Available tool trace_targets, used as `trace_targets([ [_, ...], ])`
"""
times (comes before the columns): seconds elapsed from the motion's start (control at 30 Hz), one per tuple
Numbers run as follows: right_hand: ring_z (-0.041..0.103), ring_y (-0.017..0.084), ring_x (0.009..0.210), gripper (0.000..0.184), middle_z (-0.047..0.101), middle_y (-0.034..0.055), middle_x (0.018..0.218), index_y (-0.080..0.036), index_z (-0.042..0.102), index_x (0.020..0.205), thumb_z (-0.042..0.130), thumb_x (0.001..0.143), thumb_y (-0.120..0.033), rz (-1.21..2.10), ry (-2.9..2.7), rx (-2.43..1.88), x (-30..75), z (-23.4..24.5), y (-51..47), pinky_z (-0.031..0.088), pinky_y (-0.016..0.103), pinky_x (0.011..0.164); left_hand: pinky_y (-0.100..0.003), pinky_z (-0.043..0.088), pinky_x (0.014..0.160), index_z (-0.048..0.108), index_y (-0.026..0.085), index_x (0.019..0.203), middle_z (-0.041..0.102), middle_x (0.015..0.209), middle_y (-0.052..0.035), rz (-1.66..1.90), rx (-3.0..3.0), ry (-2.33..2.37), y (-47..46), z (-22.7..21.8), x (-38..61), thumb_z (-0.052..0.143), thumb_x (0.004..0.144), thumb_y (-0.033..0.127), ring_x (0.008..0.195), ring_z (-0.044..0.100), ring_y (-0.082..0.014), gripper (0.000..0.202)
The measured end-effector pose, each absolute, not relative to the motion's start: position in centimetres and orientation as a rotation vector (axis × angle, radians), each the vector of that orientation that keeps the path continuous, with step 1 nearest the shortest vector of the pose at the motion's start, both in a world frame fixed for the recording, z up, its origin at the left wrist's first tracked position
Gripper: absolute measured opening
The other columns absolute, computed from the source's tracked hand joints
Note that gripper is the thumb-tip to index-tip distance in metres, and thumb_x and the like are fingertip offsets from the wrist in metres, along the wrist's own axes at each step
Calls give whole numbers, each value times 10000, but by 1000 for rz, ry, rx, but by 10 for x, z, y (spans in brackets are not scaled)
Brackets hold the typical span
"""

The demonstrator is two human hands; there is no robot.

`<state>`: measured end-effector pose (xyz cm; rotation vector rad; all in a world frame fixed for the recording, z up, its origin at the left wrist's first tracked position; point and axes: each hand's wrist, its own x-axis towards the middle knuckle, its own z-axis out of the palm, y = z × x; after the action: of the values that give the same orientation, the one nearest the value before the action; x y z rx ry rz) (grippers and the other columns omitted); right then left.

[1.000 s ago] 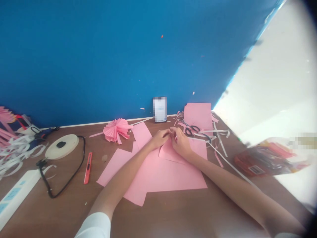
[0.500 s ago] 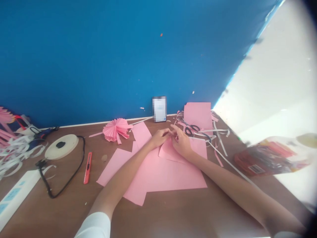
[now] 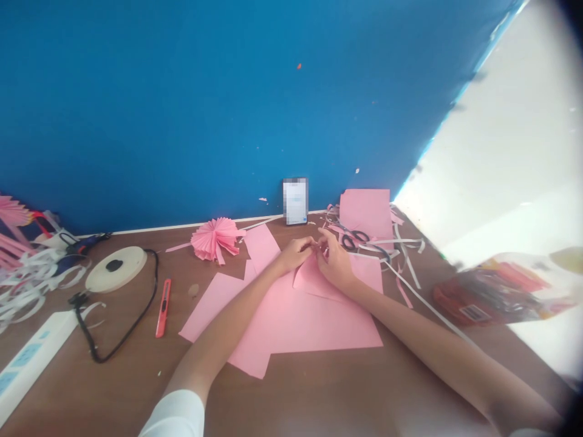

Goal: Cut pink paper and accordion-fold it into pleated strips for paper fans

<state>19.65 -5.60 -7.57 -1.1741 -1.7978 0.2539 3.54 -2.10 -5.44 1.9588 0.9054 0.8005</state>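
Both hands are busy with one small pink paper piece (image 3: 319, 284), held over the middle of a spread of flat pink sheets (image 3: 314, 328) on the brown, smooth-looking tabletop (image 3: 319, 394). The left hand (image 3: 295, 254) has its fingers bunched in a tight pinch at the top of the piece, and the right hand (image 3: 336, 262) is pinching right beside it with the index finger sticking up; exactly what the fingertips are doing is too small to make out. The sheets look matte with crisp straight edges, overlapping at odd angles. Just past them on the left there's a pleated pink rosette (image 3: 214, 240), all sharp accordion ridges fanned into a rough round. Left of the sheets lies a slim red plastic cutter (image 3: 163, 308), then a flat cream disc (image 3: 112, 276) with a black hub, a loopy black cord (image 3: 156, 282) and a long white power strip (image 3: 34, 358). Curly white paper strips (image 3: 27, 279) pile up at the far left. On the right, dark-handled scissors (image 3: 361, 236) sit among thin scraps by a squarish pink sheet (image 3: 364, 209), with a shiny, crinkly plastic bag (image 3: 496, 288) further out. A phone (image 3: 296, 203) leans upright on the blue wall (image 3: 228, 109).
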Motion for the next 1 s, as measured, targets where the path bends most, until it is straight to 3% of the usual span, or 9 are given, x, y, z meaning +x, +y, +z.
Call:
trace_targets([
  [0.6,609,214,842,437,653,67,977,-221,428,1315,421,885,-145,235,-1818,-1163,199,-78,-55,498,360,753,-273,434,845,608,168,872,650,860,-11,798,1957,881,-20,-52,35,441,910,268,870,596,-164,198],
  [0.87,552,217,859,384,546,67,916,-202,448,1261,364,896,-120,173,-1830,-1125,199,-73,-56,476,359,759,-239,393,750,525,175,797,560,785,22,866,1871,890,-17,-53,34,442,883,252,780,522,-134,143],
  [1.0,542,220,904,405,532,92,1008,-188,479,1232,340,869,-71,185,-1816,-1149,199,-70,-57,467,364,792,-234,367,711,496,181,796,506,760,33,905,1794,936,-17,-51,33,404,903,269,744,475,-123,166],
])
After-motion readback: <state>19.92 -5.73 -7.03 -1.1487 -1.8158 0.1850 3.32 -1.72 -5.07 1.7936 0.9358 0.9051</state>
